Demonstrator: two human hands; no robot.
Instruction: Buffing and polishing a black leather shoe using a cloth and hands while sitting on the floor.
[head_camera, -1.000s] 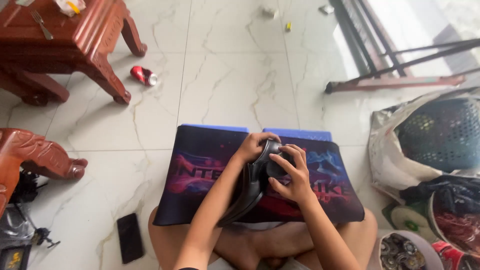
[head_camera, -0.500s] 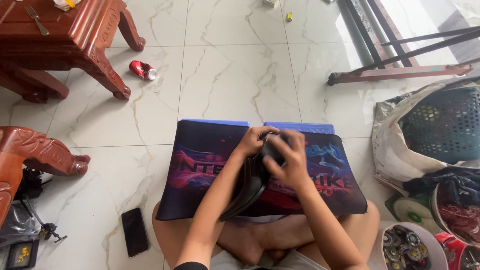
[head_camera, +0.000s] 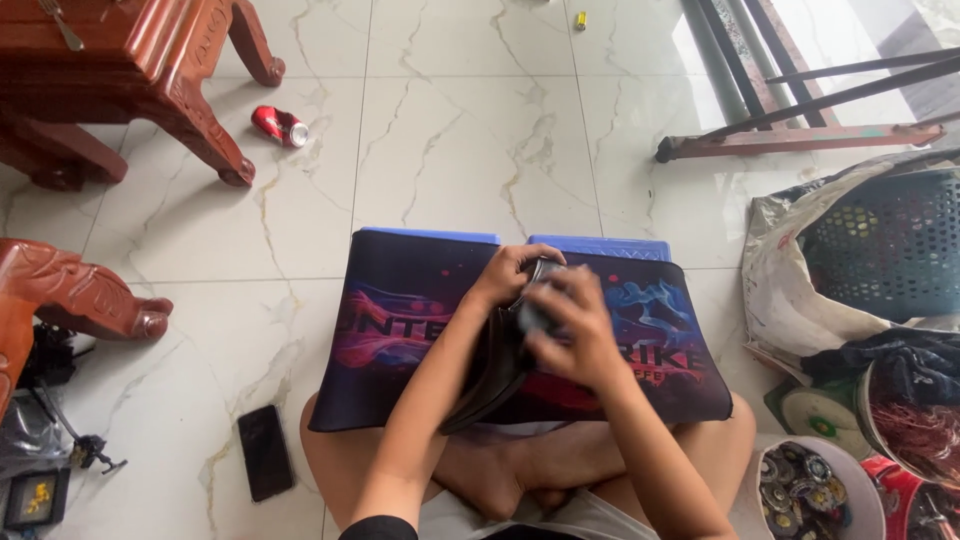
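I sit cross-legged on the floor with a dark printed mat (head_camera: 400, 320) lying over a blue crate on my lap. My left hand (head_camera: 505, 275) grips the top of a dark round device with a black strap (head_camera: 490, 375) hanging from it. My right hand (head_camera: 575, 330) covers the device from the right, fingers curled over it and blurred. Most of the device is hidden between both hands.
A black phone (head_camera: 265, 452) lies on the marble floor at my left knee. Carved wooden furniture (head_camera: 130, 70) stands at the far left, a red can (head_camera: 279, 125) beside it. A basket in a bag (head_camera: 880, 240) and bowls of small parts (head_camera: 800, 495) sit at the right.
My right hand has slid down and across the device, now covering it more. The view has tilted slightly downward; the left hand keeps its hold.
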